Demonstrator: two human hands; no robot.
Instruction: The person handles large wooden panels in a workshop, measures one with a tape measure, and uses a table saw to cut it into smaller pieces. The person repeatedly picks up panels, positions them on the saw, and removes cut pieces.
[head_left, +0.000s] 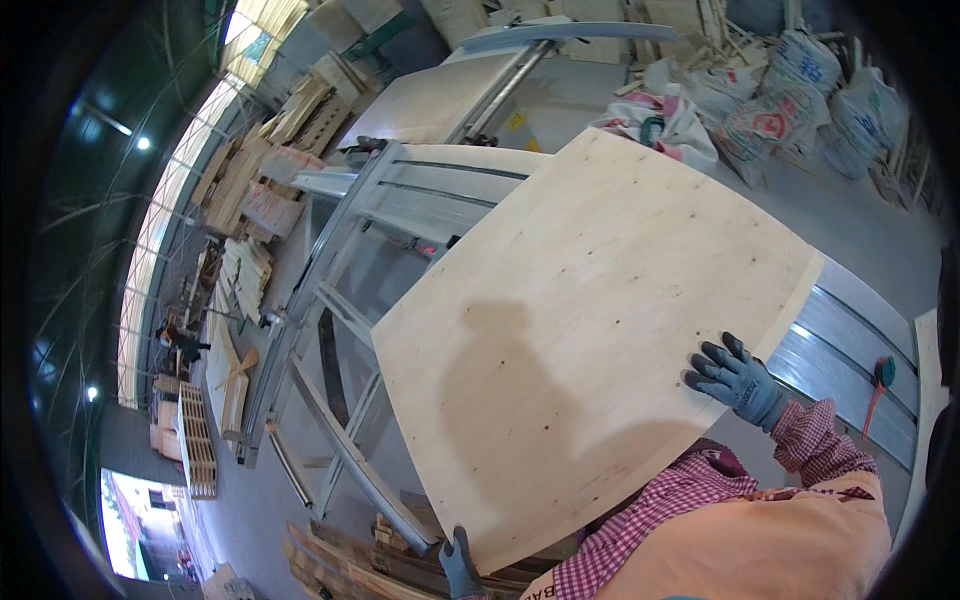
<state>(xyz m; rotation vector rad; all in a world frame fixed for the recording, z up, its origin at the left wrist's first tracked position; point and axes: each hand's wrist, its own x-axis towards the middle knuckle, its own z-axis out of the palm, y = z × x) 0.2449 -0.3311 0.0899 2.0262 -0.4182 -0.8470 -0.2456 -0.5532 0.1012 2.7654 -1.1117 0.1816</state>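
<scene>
A large pale plywood sheet [600, 250] with small dark knots spreads in front of me, lying over a metal-framed machine. My left hand [462, 570], in a grey-blue glove, grips the sheet at its near left corner. Part of that hand is cut off by the lower rim. On the sheet's right edge rests my right hand [738, 382], also gloved, its dark-tipped fingers spread flat across the top face. Its thumb cannot be made out. My shadow falls across the middle of the wood.
Metal rails [340, 440] of the frame extend to the left. Beside the sheet, a grooved aluminium table [850, 350] carries a red-handled tool [879, 385]. Stuffed sacks [775, 125] stand at the far right. Wood offcuts [350, 570] lie low on the near left.
</scene>
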